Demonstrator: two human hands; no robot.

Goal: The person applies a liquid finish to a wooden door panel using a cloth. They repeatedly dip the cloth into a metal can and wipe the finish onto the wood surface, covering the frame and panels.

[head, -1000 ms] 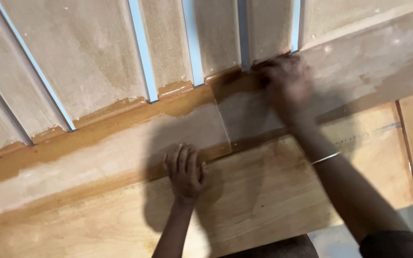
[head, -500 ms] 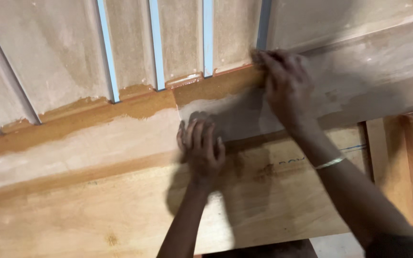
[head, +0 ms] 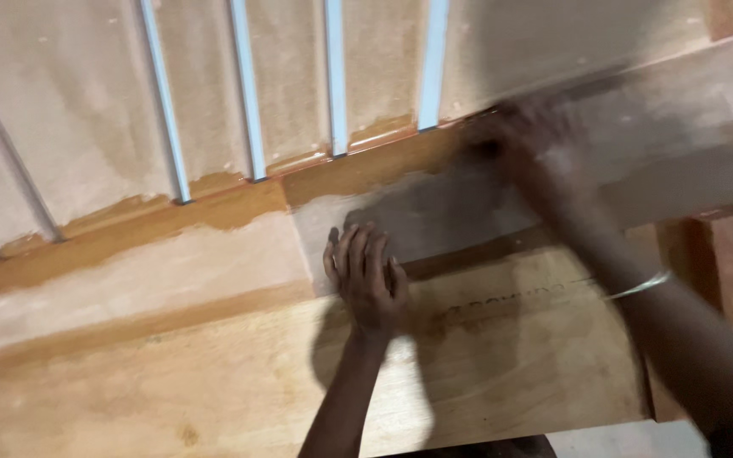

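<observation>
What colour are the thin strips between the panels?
The thin strips are pale blue, seen best in the head view.

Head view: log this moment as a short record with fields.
surface: wooden panel, partly coated with pale filler
grooves: pale blue strips run down the upper part
left hand: flat on the panel, fingers spread, empty
right hand: blurred, pressed at the ledge below the strips; what it holds cannot be told
wrist: thin bangle on the right arm

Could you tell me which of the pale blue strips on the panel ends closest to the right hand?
The rightmost blue strip: its lower end stops just left of the blurred right hand.
</observation>
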